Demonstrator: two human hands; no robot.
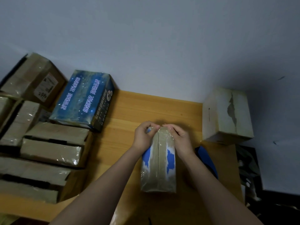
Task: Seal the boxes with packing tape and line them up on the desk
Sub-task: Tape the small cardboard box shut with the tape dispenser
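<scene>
Forearms extend forward; left hand point(143, 135) and right hand point(180, 137) clasp the far end of the taped box point(158, 172), fingers point(154, 127) curled over its edge. Box lies mid table point(126, 108), stacked boxes point(53, 143) to its left.

- Brown box point(158, 169) with blue patches, glossy clear tape point(163, 135) along its centre seam, lies flat mid-worktop point(129, 108).
- Taped brown boxes point(52, 148) and a blue printed box point(82, 98) cluster at left.
</scene>
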